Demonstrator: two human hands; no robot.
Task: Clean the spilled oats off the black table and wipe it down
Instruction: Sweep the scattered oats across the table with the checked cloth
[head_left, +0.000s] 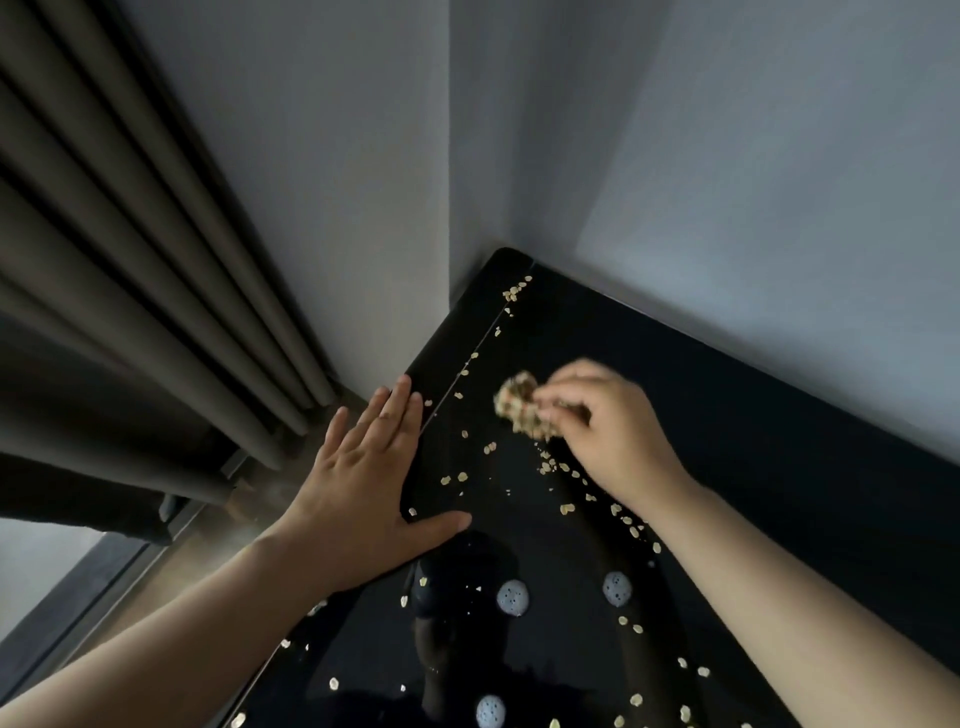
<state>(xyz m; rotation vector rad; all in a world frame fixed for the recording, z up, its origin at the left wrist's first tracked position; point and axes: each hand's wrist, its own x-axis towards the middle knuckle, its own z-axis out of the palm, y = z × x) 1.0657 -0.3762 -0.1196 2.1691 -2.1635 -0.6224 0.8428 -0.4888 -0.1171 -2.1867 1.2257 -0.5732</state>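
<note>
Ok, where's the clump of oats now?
Head view, centre-right: the clump of oats is pinched in the right hand, over the black table, right of the left hand.

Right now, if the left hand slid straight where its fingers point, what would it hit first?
Likely the wall at the black table's far corner. The left hand points along the table's left edge; stray oats lie beside that line.

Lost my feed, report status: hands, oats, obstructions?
Left hand flat at black table edge, open. Right hand pinches oat clump. Loose oats scattered across it. Nothing blocking.
</note>
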